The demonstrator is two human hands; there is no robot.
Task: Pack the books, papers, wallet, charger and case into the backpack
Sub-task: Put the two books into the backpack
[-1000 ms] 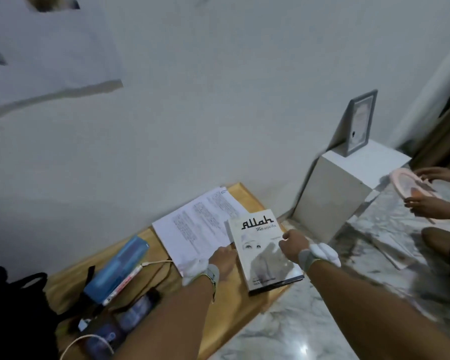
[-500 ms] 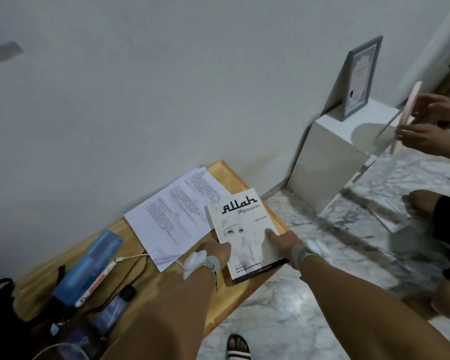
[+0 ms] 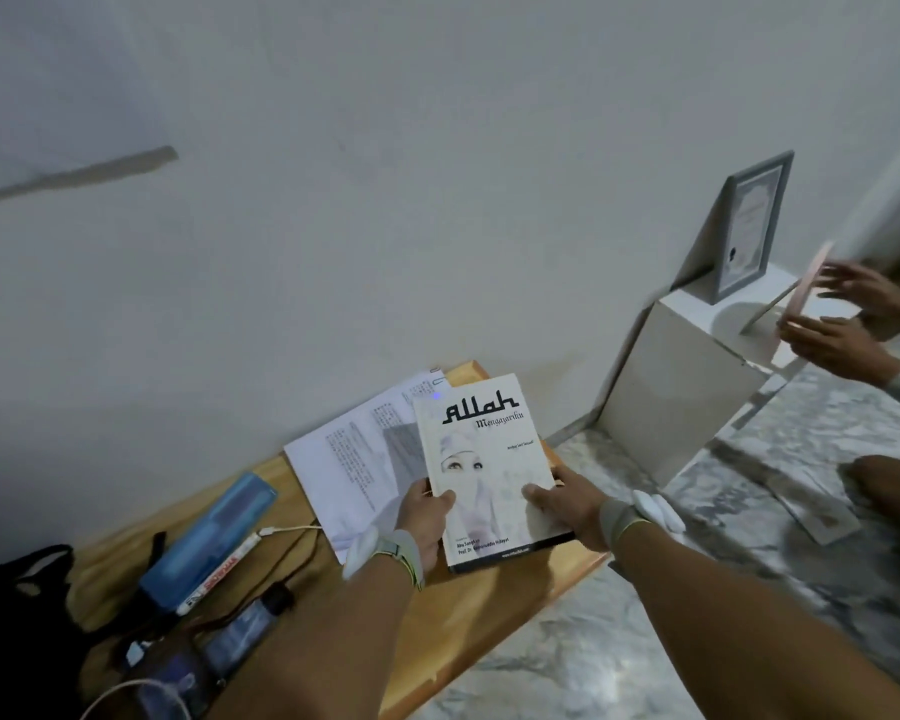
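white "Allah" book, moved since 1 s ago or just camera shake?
Yes. The book lay flat beside the printed papers; now it is tilted up off the wooden table, overlapping them, gripped by the left hand and right hand.

One head-worn wide-angle view looks forward and down over my forearms, close to the low wooden table [image 3: 494, 610] against the wall.

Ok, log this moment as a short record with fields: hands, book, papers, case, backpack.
left hand: grips the book's lower left edge
right hand: grips the book's lower right edge
book: white cover up, held in both hands over the table, overlapping the papers
papers: flat on the table by the wall
case: blue, on the table left of the papers
backpack: black, far left, mostly out of view
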